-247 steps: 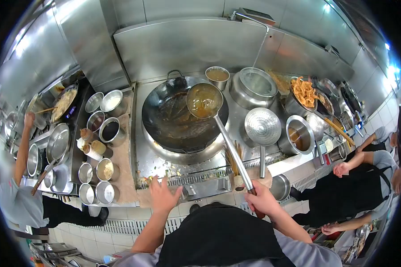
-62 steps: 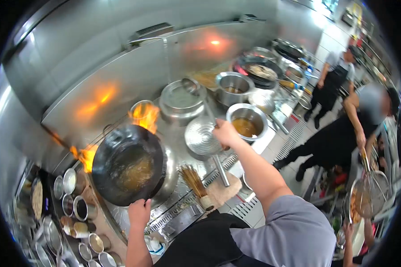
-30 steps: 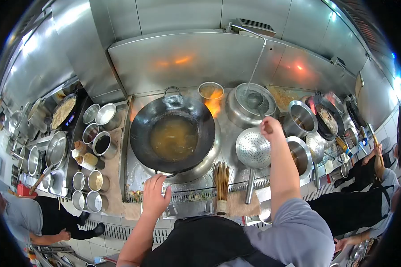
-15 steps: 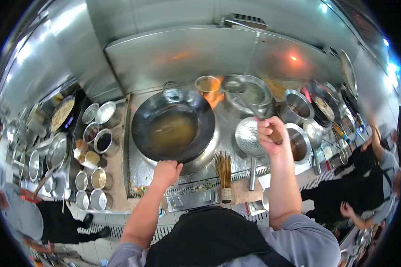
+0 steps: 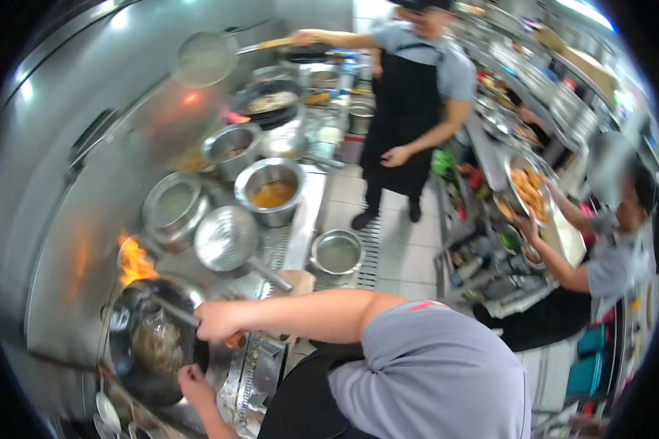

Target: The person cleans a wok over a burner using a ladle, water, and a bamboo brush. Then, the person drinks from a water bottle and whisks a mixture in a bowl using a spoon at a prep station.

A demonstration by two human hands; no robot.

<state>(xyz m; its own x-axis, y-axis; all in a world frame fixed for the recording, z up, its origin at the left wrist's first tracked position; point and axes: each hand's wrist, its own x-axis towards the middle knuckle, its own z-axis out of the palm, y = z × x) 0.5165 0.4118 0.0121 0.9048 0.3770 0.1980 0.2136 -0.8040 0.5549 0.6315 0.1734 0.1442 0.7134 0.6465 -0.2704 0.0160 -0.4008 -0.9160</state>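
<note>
Your right hand (image 5: 220,322) grips the ladle (image 5: 174,311) over the wok (image 5: 146,386); your left hand (image 5: 195,384) meets its rim, grip unclear.

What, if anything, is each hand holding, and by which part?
Right hand: a ladle, by the wooden end of its handle. Left hand: at the rim of the wok; grip unclear.

Black wok (image 5: 127,344) — orange flame (image 5: 134,263)
</note>
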